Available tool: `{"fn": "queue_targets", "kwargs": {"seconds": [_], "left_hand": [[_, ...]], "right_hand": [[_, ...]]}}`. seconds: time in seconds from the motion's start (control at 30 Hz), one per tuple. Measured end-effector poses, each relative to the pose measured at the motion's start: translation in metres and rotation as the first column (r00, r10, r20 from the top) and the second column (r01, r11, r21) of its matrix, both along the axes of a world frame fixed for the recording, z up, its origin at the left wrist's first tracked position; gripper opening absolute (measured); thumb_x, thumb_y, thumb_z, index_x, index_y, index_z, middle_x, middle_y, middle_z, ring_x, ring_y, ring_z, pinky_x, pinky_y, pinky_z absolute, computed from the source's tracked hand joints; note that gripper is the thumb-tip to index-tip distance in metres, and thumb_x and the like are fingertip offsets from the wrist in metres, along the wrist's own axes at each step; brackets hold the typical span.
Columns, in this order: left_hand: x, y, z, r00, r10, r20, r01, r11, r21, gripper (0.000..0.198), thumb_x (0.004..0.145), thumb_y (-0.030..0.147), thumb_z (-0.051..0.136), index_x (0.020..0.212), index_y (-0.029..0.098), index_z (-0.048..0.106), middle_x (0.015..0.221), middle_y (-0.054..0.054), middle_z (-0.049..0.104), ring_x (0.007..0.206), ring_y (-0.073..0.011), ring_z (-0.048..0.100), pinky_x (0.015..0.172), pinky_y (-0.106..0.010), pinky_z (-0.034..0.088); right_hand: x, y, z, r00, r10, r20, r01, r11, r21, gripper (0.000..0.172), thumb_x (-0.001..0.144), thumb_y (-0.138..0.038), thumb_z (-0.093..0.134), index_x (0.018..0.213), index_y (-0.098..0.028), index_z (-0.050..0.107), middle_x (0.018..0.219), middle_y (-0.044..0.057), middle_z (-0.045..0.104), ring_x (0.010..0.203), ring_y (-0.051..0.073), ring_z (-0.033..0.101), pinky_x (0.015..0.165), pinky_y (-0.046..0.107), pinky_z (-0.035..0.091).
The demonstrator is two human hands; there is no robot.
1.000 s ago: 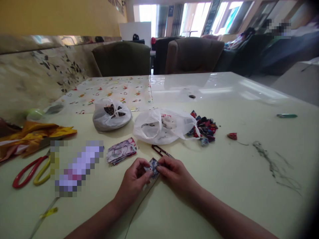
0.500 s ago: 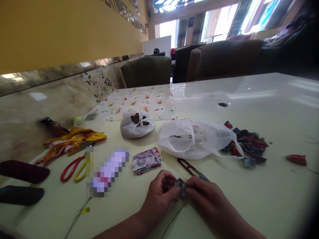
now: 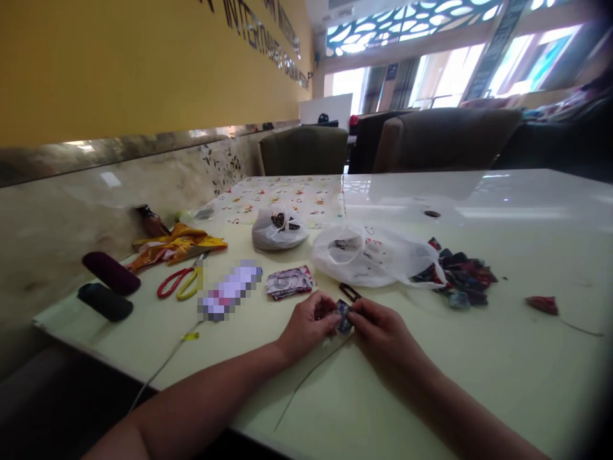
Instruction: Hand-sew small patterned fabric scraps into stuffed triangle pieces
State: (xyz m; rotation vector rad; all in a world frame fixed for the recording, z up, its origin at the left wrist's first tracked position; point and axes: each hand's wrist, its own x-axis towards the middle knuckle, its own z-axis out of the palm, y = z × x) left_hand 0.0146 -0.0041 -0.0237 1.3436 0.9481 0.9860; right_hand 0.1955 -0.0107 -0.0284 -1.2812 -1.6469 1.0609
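Both hands meet over the pale yellow table and pinch a small dark patterned fabric piece between them. My left hand grips its left side with curled fingers. My right hand holds its right side with thumb and fingertips. Dark thread snips lie just beyond the hands, partly hidden by my right hand. A small stack of patterned fabric pieces sits to the left of my left hand.
Two white plastic bags lie behind the hands, with a heap of dark folded fabric pieces and one loose red piece to the right. Red and yellow scissors, yellow cloth and two dark cases lie left.
The view has tilted up and pulled back, showing more of the table's left end and near edge. Both hands stay together on the small fabric piece.
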Motion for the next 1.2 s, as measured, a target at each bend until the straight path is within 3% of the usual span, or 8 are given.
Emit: {"fn": "queue_targets", "kwargs": {"seconds": [0.4, 0.67, 0.87, 1.2], "left_hand": [[-0.002, 0.005, 0.001, 0.998, 0.05, -0.041, -0.045, 0.993, 0.111, 0.031, 0.074, 0.036, 0.075, 0.09, 0.015, 0.058, 0.079, -0.001, 0.062, 0.066, -0.013, 0.061, 0.064, -0.028, 0.053], [-0.002, 0.006, -0.004, 0.998, 0.01, -0.067, -0.002, 0.992, 0.127, 0.031, 0.076, 0.037, 0.074, 0.092, 0.014, 0.061, 0.085, -0.004, 0.067, 0.073, -0.015, 0.065, 0.066, -0.028, 0.054], [0.001, 0.009, -0.005, 0.996, 0.077, -0.037, -0.072, 0.988, 0.135, 0.037, 0.074, 0.038, 0.077, 0.093, 0.016, 0.055, 0.082, 0.001, 0.062, 0.054, -0.0094, 0.059, 0.053, -0.026, 0.052], [0.007, 0.01, -0.005, 0.988, 0.119, -0.095, -0.095, 0.97, 0.224, 0.03, 0.074, 0.035, 0.076, 0.088, 0.017, 0.056, 0.072, 0.003, 0.063, 0.049, -0.0092, 0.057, 0.049, -0.025, 0.051]], "right_hand": [[0.004, 0.009, 0.002, 0.996, -0.004, -0.091, 0.012, 0.995, 0.094, 0.02, 0.08, -0.037, 0.059, 0.071, -0.018, 0.058, 0.056, -0.003, 0.052, 0.051, 0.011, 0.046, 0.051, 0.023, 0.035], [0.0, 0.008, 0.003, 0.999, 0.018, -0.033, -0.013, 0.987, 0.162, 0.015, 0.081, -0.031, 0.058, 0.072, -0.018, 0.06, 0.057, -0.003, 0.055, 0.053, 0.011, 0.049, 0.054, 0.022, 0.038], [0.005, 0.014, 0.001, 1.0, 0.003, -0.013, 0.0, 0.975, 0.22, 0.012, 0.08, -0.027, 0.058, 0.073, -0.018, 0.061, 0.056, -0.003, 0.056, 0.054, 0.01, 0.05, 0.057, 0.022, 0.038], [0.009, 0.023, -0.006, 0.996, -0.083, 0.038, 0.065, 0.937, 0.342, 0.013, 0.074, -0.018, 0.057, 0.062, -0.018, 0.052, 0.059, -0.004, 0.051, 0.062, 0.011, 0.046, 0.061, 0.024, 0.034]]}}
